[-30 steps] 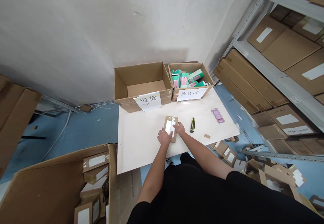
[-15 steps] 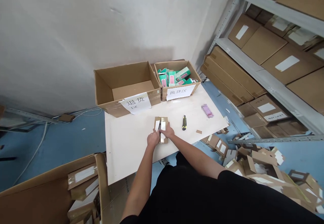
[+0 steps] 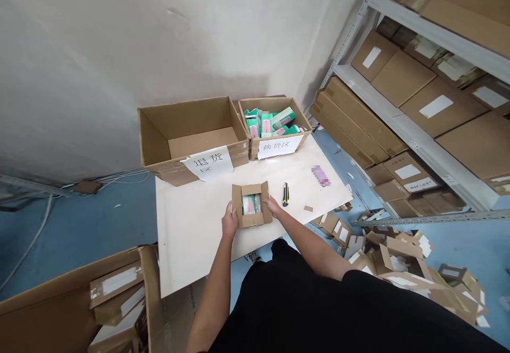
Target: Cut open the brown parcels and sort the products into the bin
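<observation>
A small cardboard box (image 3: 251, 220) lies on the white table (image 3: 191, 236) with its flaps spread out. Inside it shows a green, white and pink package (image 3: 250, 204). My left hand (image 3: 230, 220) grips the box's left flap, while my right hand (image 3: 273, 207) holds the flap on the right. Just right of my right hand lies a yellow and black utility knife (image 3: 286, 194). Farther right are a small piece of brown card (image 3: 308, 208) and a pinkish-purple, pixelated item (image 3: 321, 175).
At the back stand a large cardboard box (image 3: 159, 171) with a paper sign and a smaller carton (image 3: 253, 151) of green-and-pink packages. A big carton (image 3: 149, 289) of parcels is at lower left. Shelving (image 3: 398, 114) with boxes rises at right, above discarded boxes (image 3: 410, 268) on the floor.
The small box's top has been opened, and its flaps now stand apart with the package inside showing. My hands have moved apart to its two sides.
</observation>
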`<action>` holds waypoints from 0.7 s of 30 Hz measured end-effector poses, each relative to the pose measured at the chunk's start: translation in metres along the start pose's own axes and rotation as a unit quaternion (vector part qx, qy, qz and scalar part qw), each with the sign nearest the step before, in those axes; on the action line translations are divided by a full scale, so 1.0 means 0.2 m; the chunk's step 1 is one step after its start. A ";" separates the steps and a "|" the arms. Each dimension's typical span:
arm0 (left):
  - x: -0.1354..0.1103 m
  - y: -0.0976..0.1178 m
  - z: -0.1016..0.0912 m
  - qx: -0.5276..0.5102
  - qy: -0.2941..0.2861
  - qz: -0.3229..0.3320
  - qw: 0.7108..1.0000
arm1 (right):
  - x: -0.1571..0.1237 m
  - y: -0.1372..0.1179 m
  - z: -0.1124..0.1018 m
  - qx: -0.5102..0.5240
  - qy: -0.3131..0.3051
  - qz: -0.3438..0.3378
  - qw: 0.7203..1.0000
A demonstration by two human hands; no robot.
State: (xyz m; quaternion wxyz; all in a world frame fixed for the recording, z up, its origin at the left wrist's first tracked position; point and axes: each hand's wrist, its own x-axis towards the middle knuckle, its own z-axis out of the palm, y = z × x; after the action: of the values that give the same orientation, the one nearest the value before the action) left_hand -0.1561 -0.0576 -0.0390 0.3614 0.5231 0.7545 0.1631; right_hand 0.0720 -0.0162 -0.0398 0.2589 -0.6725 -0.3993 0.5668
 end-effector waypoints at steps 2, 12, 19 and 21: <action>-0.01 -0.04 0.01 -0.040 0.012 -0.034 0.999 | -0.03 0.03 -0.02 -0.077 0.051 -0.052 0.994; -0.05 0.08 0.15 0.095 -0.068 0.251 0.961 | -0.02 0.02 0.03 -0.526 0.086 -0.233 0.813; -0.06 0.04 0.15 0.008 -0.150 0.208 0.966 | 0.14 -0.23 0.05 -0.571 0.063 -0.214 0.790; -0.05 0.01 0.13 0.010 -0.178 0.218 0.960 | 0.21 -0.29 0.06 -0.579 0.031 -0.167 0.798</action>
State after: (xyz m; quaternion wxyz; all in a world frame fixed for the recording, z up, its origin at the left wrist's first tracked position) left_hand -0.1343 -0.0697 -0.0516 0.4403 0.6986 0.5475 0.1351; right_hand 0.0484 0.0498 -0.0200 -0.0760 -0.6374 -0.7506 0.1566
